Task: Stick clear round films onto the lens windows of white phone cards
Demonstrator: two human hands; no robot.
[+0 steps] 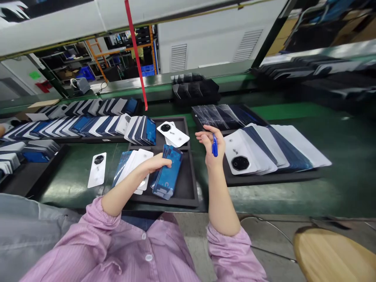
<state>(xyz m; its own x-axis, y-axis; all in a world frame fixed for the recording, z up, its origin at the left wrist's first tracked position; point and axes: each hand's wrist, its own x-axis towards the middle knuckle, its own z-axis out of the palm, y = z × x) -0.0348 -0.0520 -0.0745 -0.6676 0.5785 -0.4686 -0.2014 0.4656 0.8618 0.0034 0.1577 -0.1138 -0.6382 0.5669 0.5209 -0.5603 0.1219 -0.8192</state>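
Observation:
My left hand (157, 162) grips a small stack of blue-filmed phone back covers (169, 176), thumb on top, over the black tray (188, 192). Beside the stack, white phone back covers (136, 161) lean in the same tray. In my right hand (216, 154), a blue pen (215, 145) is tucked among curled fingers, while the index finger and thumb stay apart. Right of that hand, a fanned row of white and blue back covers (258, 150) rests on another black tray (273, 179). Two white covers (173, 135) lie crossed at the tray's far end.
One white back cover (97, 170) lies alone on the green bench (73, 168) at left. Long rows of covers (67, 126) stand in trays behind it. A red strap (136, 55) hangs over the bench. A wooden stool (335, 254) stands at lower right.

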